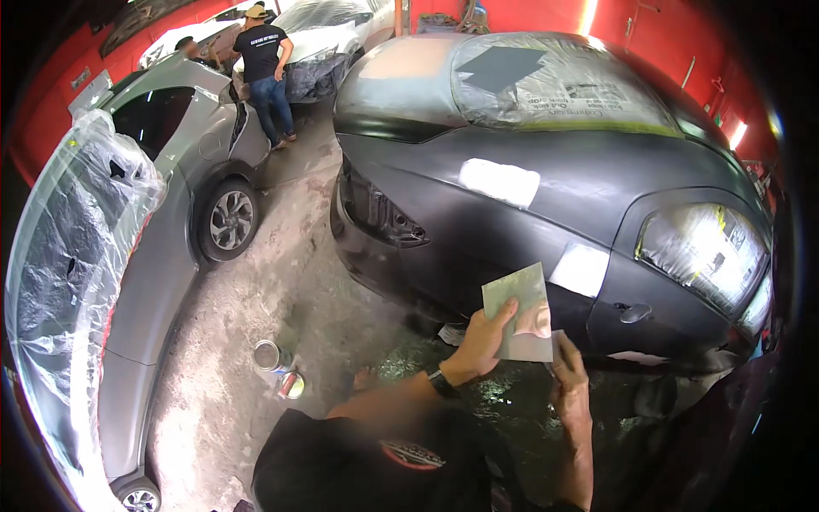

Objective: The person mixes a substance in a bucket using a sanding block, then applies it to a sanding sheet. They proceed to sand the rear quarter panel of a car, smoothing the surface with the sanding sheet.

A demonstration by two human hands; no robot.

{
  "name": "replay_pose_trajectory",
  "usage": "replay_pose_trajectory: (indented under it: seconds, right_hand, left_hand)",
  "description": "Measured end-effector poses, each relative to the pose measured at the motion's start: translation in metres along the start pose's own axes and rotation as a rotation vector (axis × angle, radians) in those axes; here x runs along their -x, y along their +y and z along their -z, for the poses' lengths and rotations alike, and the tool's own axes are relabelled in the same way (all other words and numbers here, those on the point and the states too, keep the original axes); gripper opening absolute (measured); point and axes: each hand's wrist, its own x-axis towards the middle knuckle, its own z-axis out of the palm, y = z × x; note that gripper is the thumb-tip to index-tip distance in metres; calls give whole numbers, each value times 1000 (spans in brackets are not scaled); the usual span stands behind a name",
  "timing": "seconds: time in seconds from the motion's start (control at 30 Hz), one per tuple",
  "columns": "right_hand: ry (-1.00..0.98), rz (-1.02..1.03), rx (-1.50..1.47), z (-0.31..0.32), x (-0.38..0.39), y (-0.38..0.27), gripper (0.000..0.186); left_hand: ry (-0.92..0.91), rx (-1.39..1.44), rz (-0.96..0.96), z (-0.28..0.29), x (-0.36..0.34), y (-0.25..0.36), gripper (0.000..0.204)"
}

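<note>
At far left, a grey car (175, 205) is standing with clear plastic sheeting (72, 256) draping its side. Farther back, a person in a black T-shirt and jeans (263, 60) is facing away. On the stained concrete floor (213, 384), a round metal tin (271, 357) is standing with its top showing grey inside; what it is holding I cannot tell. A smaller tin with red on its side (292, 385) is sitting just beside it, its contents too small to make out.

At lower centre, the left forearm is reaching up and to the right, a dark band (443, 383) circling the wrist. The left hand (483, 344) is gripping a flat grey plate (519, 290), thumb pressing its face, other fingers mostly hiding behind. A pinkish-brown smear (534, 320) is lying on the plate. The right forearm is rising almost upright, and the right hand (570, 375) is pointing a finger up beside the plate's lower right corner; whether its fingers are clamping anything I cannot tell. Beyond, a matte-black car (409, 183) is showing white patches (501, 182).
</note>
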Motion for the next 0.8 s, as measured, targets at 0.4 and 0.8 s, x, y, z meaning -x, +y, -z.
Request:
replay_pose_trajectory:
  seconds: [0.4,0.8]
  right_hand:
    - [244,20,133,61,-14,-33,43]
    - [-285,235,208,-2,32,-11,42]
  left_hand:
    - [-250,-536,-27,-8,0,-6,41]
    - [169,-870,-338,-49,-2,32,64]
